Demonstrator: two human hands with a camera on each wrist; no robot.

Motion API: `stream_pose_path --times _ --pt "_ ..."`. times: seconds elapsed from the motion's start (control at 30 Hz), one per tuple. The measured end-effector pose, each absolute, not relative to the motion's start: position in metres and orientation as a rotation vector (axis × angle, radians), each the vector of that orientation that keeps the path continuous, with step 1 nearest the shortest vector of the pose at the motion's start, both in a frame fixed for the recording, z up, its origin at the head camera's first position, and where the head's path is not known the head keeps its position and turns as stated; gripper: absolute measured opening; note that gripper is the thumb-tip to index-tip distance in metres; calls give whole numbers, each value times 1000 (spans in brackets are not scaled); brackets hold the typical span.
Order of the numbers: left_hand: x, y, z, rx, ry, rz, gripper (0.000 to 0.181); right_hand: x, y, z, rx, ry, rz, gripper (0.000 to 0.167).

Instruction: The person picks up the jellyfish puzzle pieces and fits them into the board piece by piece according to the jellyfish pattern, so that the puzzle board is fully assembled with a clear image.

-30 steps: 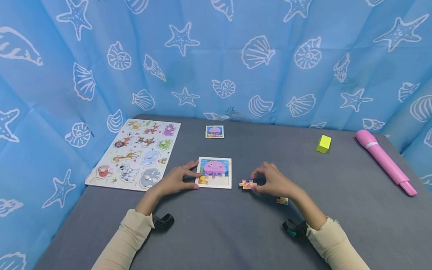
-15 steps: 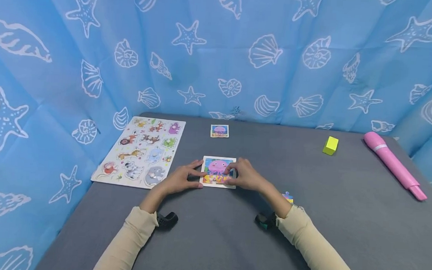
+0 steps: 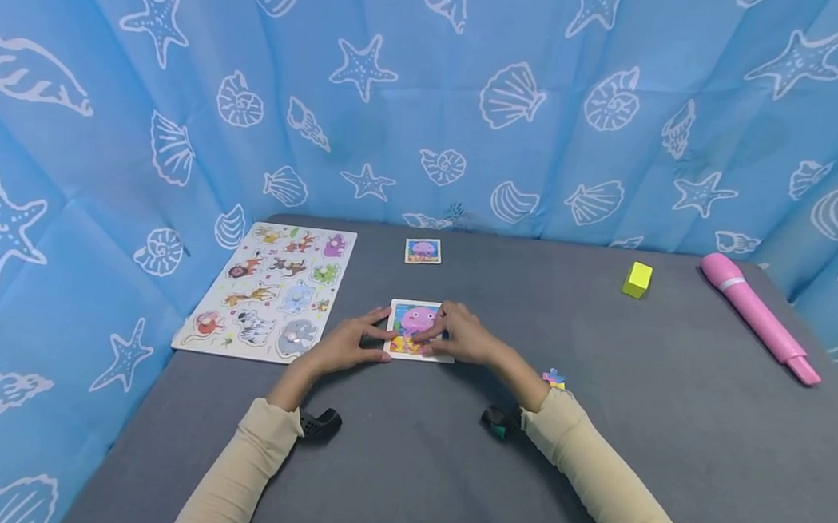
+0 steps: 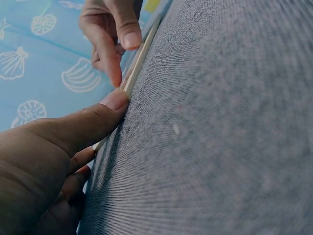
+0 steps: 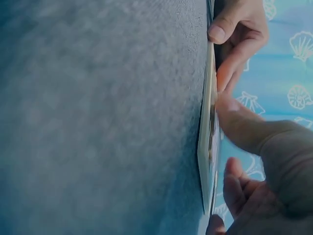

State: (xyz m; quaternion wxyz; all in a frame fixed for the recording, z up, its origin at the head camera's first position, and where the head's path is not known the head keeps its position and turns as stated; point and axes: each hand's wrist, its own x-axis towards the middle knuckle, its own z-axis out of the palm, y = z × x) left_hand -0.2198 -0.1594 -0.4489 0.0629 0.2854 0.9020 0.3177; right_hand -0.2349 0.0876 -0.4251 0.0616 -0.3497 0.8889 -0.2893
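Note:
A jigsaw puzzle [image 3: 411, 357] in a white square tray shows a pink octopus over a yellow and orange seabed. My left hand [image 3: 345, 346] grips the tray's left side, its thumb on the near edge and fingers farther back. Over the tray's right part, my right hand [image 3: 466, 336] has its thumb and index finger at a puzzle piece [image 5: 212, 132], which sits slightly raised in the right wrist view. My hand hides the tray's lower right corner in the head view. A loose puzzle piece [image 3: 554, 378] lies beside my right forearm, partly covered by the sleeve.
An animal peg board [image 3: 265, 300] lies to the left. A small octopus picture card [image 3: 423, 251] is behind the tray. Farther right are a yellow-green block [image 3: 637, 280] and a pink microphone-shaped toy [image 3: 757, 314]. A blue shell-patterned curtain [image 3: 413, 125] borders the grey table.
My right hand has carried a piece leftward from the table into the tray's lower part, and its fingers have then shifted slightly further left. My left hand stays at the tray's side.

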Motion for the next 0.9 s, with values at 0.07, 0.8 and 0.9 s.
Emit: stream_pose_path --times 0.07,0.8,0.9 --pt "-220 -159 -448 865 2724 959 46 -236 85 -425 -1005 2706 -801 25" --pt "-222 -160 -449 875 2702 991 46 -242 129 -418 -896 2577 -1130 29" --pt "-220 -162 -449 874 2703 1003 46 -235 155 -412 -772 2647 -1112 33"
